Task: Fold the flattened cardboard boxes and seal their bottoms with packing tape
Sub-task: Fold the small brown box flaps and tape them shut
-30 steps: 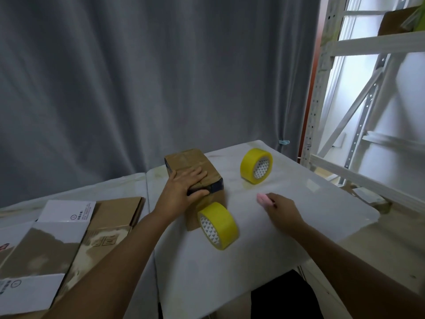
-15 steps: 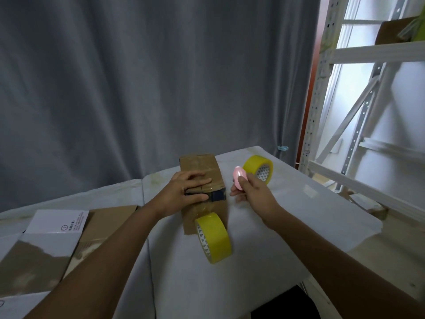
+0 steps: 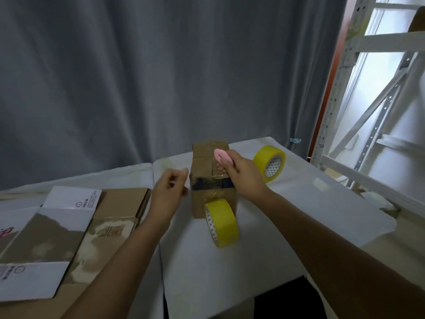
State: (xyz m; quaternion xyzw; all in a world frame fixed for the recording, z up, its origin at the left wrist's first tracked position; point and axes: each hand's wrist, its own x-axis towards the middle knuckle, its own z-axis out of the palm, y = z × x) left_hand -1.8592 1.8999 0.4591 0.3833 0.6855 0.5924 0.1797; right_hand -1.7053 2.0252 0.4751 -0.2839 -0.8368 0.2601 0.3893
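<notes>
Cardboard lies flat at the far left: a stack of flattened boxes (image 3: 69, 229), brown and white panels face up on the table (image 3: 287, 238), waiting their turn. Just right of the stack, the left hand (image 3: 169, 194) hovers beside the folded box (image 3: 210, 176), fingers loosely curled with thumb and forefinger near each other; it appears to hold nothing and does not touch the cardboard. The box stands near the middle of the table with its taped face up, a clear strip running over the top and down the near side. That strip seems to run on to the near tape roll (image 3: 222, 223), which rests on edge against the box's front. Over the box top, the right hand (image 3: 241, 173) grips a small pink cutter (image 3: 222, 155), fingers wrapped round its body, its tip raised above the tape. A second yellow roll (image 3: 271, 162) stands on edge further right, apart from the box.

By the look of it, the sealing of this box is nearly done and the step in hand is cutting the strip free. That calls for bringing the cutter down to the taut stretch between box and roll, with the left hand steadying one of them.
</notes>
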